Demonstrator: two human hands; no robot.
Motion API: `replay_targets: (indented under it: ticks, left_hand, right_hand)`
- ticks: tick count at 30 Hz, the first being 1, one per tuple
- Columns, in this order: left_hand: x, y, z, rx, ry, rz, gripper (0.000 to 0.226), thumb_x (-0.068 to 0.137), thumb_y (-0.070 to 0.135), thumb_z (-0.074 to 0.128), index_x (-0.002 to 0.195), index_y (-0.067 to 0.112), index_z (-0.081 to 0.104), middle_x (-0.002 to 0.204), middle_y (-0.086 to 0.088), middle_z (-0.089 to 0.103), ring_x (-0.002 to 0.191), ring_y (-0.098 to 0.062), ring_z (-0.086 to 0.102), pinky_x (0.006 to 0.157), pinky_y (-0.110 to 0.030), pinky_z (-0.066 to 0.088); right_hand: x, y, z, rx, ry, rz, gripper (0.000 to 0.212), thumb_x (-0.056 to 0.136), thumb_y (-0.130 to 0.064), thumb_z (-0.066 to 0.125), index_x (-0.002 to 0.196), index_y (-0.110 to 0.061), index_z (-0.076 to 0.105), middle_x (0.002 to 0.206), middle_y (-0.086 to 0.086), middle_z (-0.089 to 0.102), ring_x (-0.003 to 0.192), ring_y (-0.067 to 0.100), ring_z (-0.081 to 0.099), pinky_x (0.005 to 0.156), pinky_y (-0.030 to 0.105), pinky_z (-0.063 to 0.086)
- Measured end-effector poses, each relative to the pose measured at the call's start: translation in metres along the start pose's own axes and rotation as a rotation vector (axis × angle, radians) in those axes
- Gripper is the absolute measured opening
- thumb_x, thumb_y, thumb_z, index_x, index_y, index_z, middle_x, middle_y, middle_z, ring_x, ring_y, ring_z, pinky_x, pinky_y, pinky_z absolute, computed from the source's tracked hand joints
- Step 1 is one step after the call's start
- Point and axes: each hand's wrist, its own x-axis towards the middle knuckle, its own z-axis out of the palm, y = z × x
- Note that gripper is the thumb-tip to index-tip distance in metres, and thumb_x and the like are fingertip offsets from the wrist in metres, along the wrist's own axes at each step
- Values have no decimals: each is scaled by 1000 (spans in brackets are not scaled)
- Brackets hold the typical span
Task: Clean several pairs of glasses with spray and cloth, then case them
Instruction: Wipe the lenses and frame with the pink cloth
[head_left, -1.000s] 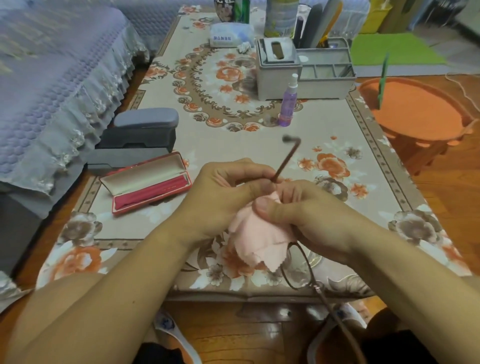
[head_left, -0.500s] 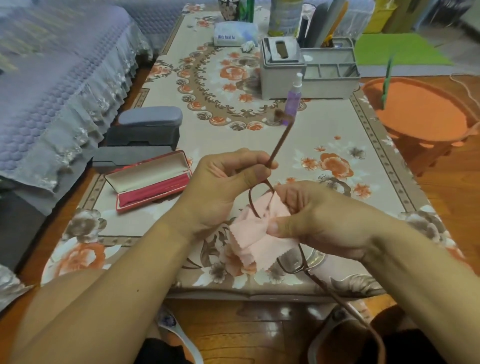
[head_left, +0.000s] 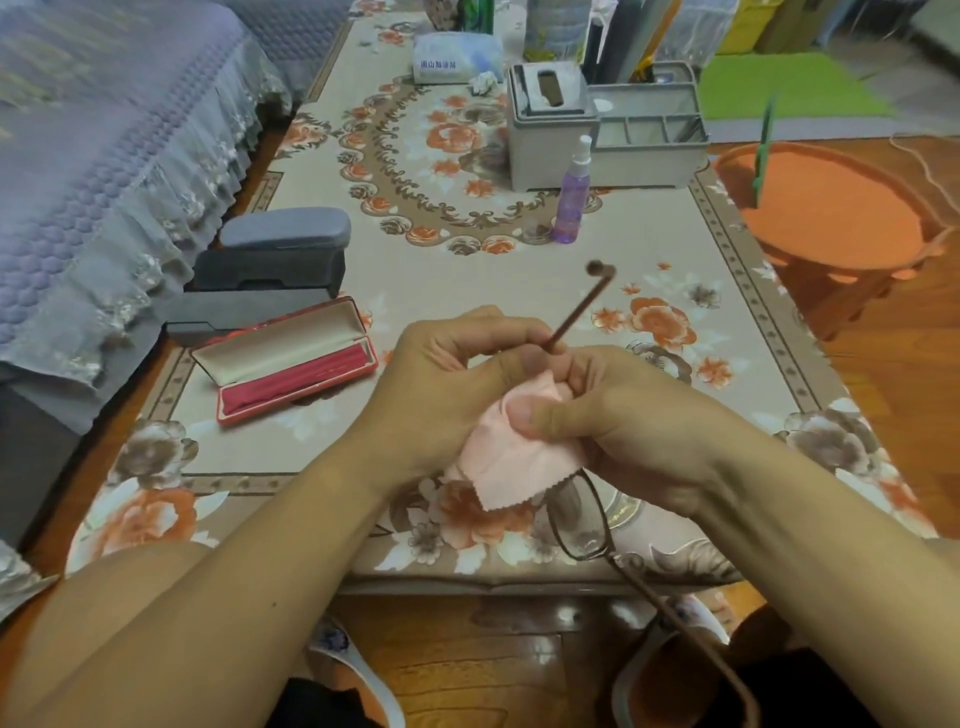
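Above the near edge of the table (head_left: 675, 270), you are holding the glasses (head_left: 584, 519) between both hands, clear of the surface. Your left hand (head_left: 447, 374) is pinching the frame where one temple arm (head_left: 576, 306) is sticking up and away; your right hand (head_left: 618, 415) is pinching the pink cloth (head_left: 511, 462) around one lens, thumb pressing on top. The other lens is hanging below the cloth, uncovered, its temple trailing toward you.

Judgement: the frame is looking thin and light, likely to flex at the hinges; the lens is fragile and slippery, the cloth soft. You are best gripping at the rim or bridge, not the temple, while rubbing.

Left of your hands, the open red case (head_left: 285, 358) is lying on the table, with the dark cases (head_left: 270, 265) stacked just behind it. The purple spray bottle (head_left: 571, 197) is standing farther back, upright, near the grey organiser (head_left: 602, 135).
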Motion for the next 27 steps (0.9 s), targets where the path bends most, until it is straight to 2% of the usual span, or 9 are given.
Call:
replay_targets:
  ticks: [5,7,11,14,16,18,22,24,27]
  left_hand:
    - [-2,3,-5,-162,44,-58,16,75,25,77,89,17,81,96,-12,71,91,-20,68,82,-28,55]
    - [-3,5,-7,-214,73,-50,16,75,24,78,88,17,81,95,-12,71,90,-20,67,81,-30,56]
    - [-1,6,-9,-227,114,6,10,73,28,82,83,30,82,86,4,70,84,-10,64,79,-23,51]
    - [-2,1,-3,-155,50,12,13,81,13,76,88,23,82,84,-1,64,82,-12,60,76,-23,49]
    - [-5,-2,4,-86,-11,-1,17,82,8,69,96,10,79,83,-1,65,80,-11,62,75,-22,48]
    - [-7,-4,7,-30,-30,-5,22,82,9,69,104,8,75,87,-7,66,83,-12,63,78,-22,49]
    - [-3,-4,0,-65,43,-7,20,80,22,75,97,10,77,94,-27,63,88,-18,63,80,-27,52]
    - [-2,-3,-3,-112,89,22,15,80,28,79,93,21,80,93,-15,69,89,-15,64,82,-25,51]
    - [-1,0,-15,-126,186,93,16,76,42,77,90,35,81,90,11,73,90,-7,65,89,-22,49]
  right_hand:
    - [-1,-1,2,-136,164,-113,22,101,-13,54,103,4,68,90,22,71,78,30,69,72,37,57]
    - [-1,-4,3,-220,129,-155,22,104,-14,52,105,1,66,94,24,71,81,32,69,78,44,57]
    - [-4,-8,-5,-127,-107,-53,31,90,1,59,117,13,61,108,31,65,97,41,62,92,50,49]
    - [-2,-4,-6,-171,-49,-22,33,79,0,68,109,14,65,104,34,69,94,50,68,89,54,53]
    - [-1,-1,-4,-159,9,-23,21,76,3,74,96,8,71,91,26,73,84,41,72,77,43,60]
    - [-1,1,-3,-75,24,-22,14,78,8,74,91,3,73,85,19,73,80,31,72,74,33,61]
    - [0,-5,-6,-74,75,-70,14,94,-2,60,101,7,69,91,21,70,83,29,68,74,32,58]
    - [-1,-12,-13,-141,135,-84,21,101,-12,54,98,3,69,90,21,71,79,27,69,69,33,58]
    - [-3,-25,-38,-241,361,-146,24,103,-14,52,100,3,69,95,24,74,79,28,71,69,36,61]
